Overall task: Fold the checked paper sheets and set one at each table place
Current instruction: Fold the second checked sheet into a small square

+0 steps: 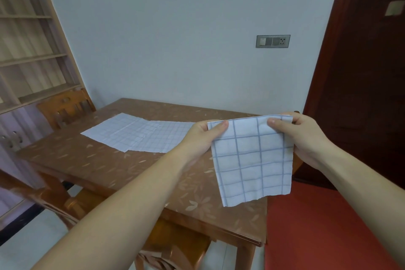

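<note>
Both hands, left hand (202, 138) and right hand (305, 136), are pinching the checked sheet (252, 160) by its top corners, grips clamped; below them it is hanging limp, likely light, soft, tearable.

The held paper sheet (252, 160) is white with a blue-grey grid of checks, as are the flat sheets (140, 136) on the brown desk (105, 166) patterned with pale leaves and flowers, beside a red floor (317, 226) and dark red-brown door (361, 72).
</note>
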